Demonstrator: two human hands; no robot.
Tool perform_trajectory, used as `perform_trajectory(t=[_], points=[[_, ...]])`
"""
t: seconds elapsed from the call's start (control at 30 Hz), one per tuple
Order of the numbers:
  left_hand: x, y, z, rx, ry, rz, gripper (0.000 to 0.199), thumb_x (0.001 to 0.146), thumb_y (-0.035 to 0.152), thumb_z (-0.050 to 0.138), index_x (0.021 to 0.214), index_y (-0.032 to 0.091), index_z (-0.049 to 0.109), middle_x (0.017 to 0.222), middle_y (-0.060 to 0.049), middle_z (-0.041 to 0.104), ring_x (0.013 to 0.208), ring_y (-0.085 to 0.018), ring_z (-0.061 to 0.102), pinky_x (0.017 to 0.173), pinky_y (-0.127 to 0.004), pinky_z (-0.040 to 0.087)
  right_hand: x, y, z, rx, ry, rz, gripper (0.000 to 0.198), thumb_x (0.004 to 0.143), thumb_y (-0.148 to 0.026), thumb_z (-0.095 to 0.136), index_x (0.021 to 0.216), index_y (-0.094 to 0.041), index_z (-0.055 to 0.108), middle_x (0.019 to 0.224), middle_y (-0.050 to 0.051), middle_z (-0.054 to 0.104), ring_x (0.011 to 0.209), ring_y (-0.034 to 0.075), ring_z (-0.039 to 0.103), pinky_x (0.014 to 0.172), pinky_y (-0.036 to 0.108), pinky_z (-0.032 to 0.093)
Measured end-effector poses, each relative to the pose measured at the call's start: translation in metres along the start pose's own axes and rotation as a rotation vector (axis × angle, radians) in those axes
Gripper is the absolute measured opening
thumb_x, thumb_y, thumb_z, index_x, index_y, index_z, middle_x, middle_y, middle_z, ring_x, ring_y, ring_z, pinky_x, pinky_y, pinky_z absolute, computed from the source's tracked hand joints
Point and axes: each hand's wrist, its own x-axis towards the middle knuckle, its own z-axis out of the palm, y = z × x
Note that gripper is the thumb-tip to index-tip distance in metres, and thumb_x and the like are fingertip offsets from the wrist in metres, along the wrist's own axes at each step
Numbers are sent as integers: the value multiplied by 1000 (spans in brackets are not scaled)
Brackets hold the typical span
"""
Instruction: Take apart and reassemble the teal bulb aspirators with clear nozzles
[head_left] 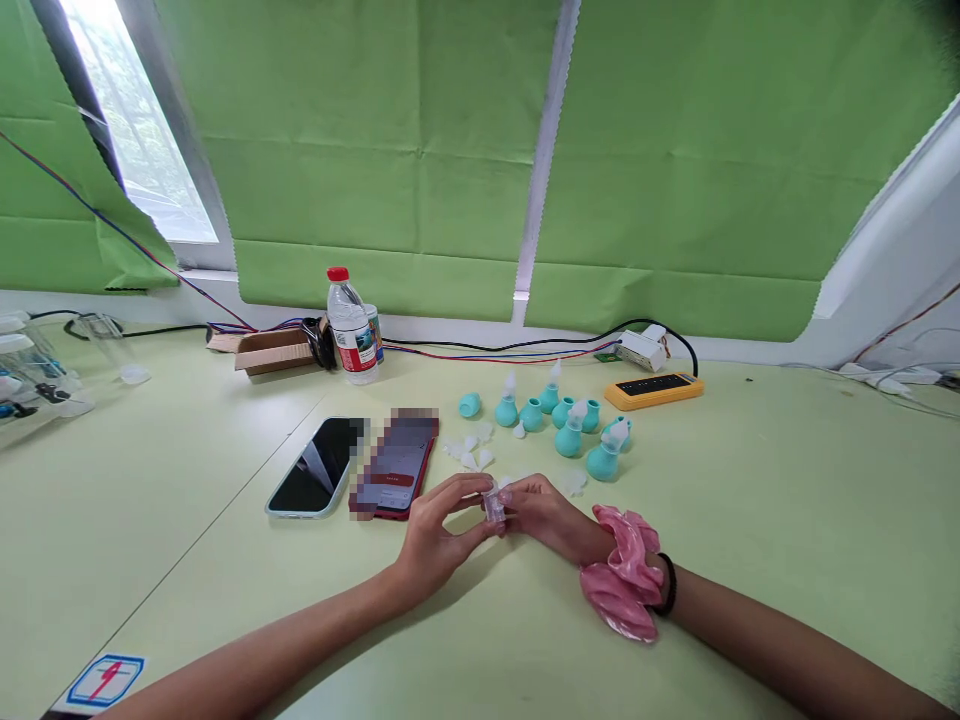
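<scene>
Between the fingertips of my left hand (442,525) is a small clear plastic piece (493,504), held upright a little above the table. My right hand (541,515) has its fingers closed at the other side of the same piece. Just beyond my hands stand several turquoise bulbs (568,438), some topped with translucent white nozzles (617,432) and others with bare round openings. One turquoise bulb (469,405) lies on its side. Loose translucent white nozzle pieces (477,460) are scattered left of the bulbs, and a few lie partly behind my right hand.
Two phones, one black-screened (316,470) and one red-edged (396,468), lie left of my hands. Behind them stand a red-capped water bottle (352,335) and an open cardboard box (274,352). A yellow power strip (654,390) lies back right. Clear containers (34,375) are far left.
</scene>
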Motion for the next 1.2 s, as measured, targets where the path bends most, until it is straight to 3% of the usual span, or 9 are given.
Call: perform_trajectory(t=[0.27, 0.47, 0.57, 0.67, 0.73, 0.83, 0.93, 1.03, 1.2], points=[[3, 1, 0, 31, 7, -60, 26, 65, 27, 63, 88, 16, 56, 89, -5, 59, 83, -16, 56, 72, -30, 53, 1, 4, -1, -198, 38, -68, 27, 72, -36, 55, 65, -10, 60, 59, 2, 52, 56, 9, 46, 57, 24, 36], [1, -1, 2, 159, -29, 29, 25, 69, 28, 58, 91, 17, 54, 90, -6, 59, 86, -17, 54, 76, -32, 49, -2, 0, 6, -96, 101, -47, 23, 69, -34, 58, 67, -11, 59, 64, 2, 53, 58, 10, 48, 58, 24, 40], [7, 5, -3, 280, -119, 91, 29, 72, 29, 54, 98, 17, 50, 97, -7, 57, 93, -19, 52, 81, -33, 43, -5, -2, 5, -81, 132, -29, 23, 69, -33, 59, 69, -11, 59, 63, 2, 53, 56, 9, 49, 55, 24, 40], [36, 9, -17, 429, -211, 85, 34, 75, 35, 47, 105, 18, 46, 103, -7, 55, 94, -19, 50, 83, -31, 40, -8, -4, -4, -85, 199, -31, 22, 69, -32, 58, 71, -10, 59, 64, 3, 55, 53, 9, 49, 52, 22, 40], [66, 4, -25, 609, -202, -9, 31, 80, 36, 38, 102, 18, 49, 99, -7, 56, 92, -17, 50, 82, -29, 38, -11, -4, -11, -102, 231, -26, 21, 67, -30, 59, 73, -10, 60, 67, 4, 57, 52, 8, 49, 50, 22, 40], [112, -18, -29, 924, -267, -203, 33, 76, 38, 42, 101, 18, 52, 102, -9, 55, 99, -23, 45, 81, -34, 35, -13, -5, -17, -119, 253, -29, 20, 65, -28, 60, 72, -10, 59, 68, 4, 57, 50, 8, 48, 46, 21, 39], [142, -43, -20, 979, -268, -286, 36, 68, 38, 52, 95, 15, 55, 98, -14, 56, 99, -31, 43, 79, -44, 32, -14, -7, -15, -132, 272, -21, 20, 63, -29, 61, 70, -10, 58, 64, 3, 56, 48, 7, 46, 42, 20, 37], [154, -57, -10, 975, -264, -347, 28, 63, 34, 55, 82, 13, 59, 87, -13, 60, 91, -32, 48, 79, -51, 25, -14, -7, -13, -137, 290, -10, 24, 62, -33, 61, 68, -11, 56, 59, 1, 52, 45, 6, 44, 40, 19, 35], [146, -45, -11, 812, -186, -329, 30, 67, 33, 48, 88, 14, 55, 86, -11, 60, 90, -29, 49, 79, -46, 29, -15, -3, -16, -180, 384, -82, 30, 65, -43, 57, 62, -14, 48, 47, -6, 39, 38, 5, 37, 35, 18, 29]])
